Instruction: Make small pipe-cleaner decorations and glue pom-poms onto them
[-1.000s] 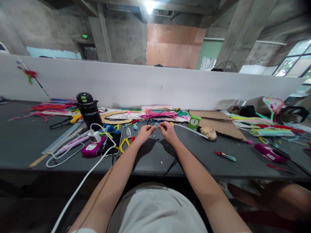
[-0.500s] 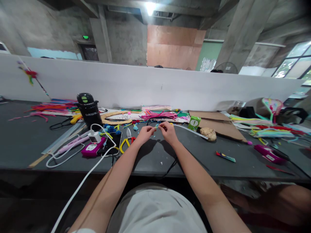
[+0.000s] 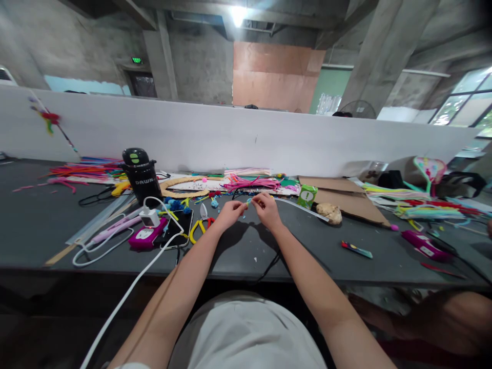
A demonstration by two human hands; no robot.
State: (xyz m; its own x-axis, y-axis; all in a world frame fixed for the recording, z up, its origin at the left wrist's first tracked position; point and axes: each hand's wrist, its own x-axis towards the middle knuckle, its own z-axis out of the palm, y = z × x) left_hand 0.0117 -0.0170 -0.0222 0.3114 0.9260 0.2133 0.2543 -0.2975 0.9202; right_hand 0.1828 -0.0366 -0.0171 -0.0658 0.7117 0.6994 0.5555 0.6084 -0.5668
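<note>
Over the middle of the dark table, my left hand (image 3: 231,213) and my right hand (image 3: 266,209) are both closed in a pinch, fingertips nearly meeting. Between them is a small pale blue-green piece (image 3: 248,202), too small to make out in full; both hands' fingertips grip it. A tiny blue scrap (image 3: 244,217) lies on the table just below. To the left of my left hand rest yellow-and-red handled pliers (image 3: 197,231) and some blue fuzzy bits (image 3: 177,205).
A black bottle (image 3: 140,179), a purple power strip (image 3: 143,237) with a white charger cable, and a phone (image 3: 186,225) lie left. Pink pipe cleaners (image 3: 251,182) lie behind my hands. Rightward are a green box (image 3: 307,196), a tan lump (image 3: 329,212), cardboard (image 3: 346,202) and a utility knife (image 3: 356,249).
My hands stay almost in place, with slight finger movement around the small piece. At the far right edge, part of another person's hand has come into view.
</note>
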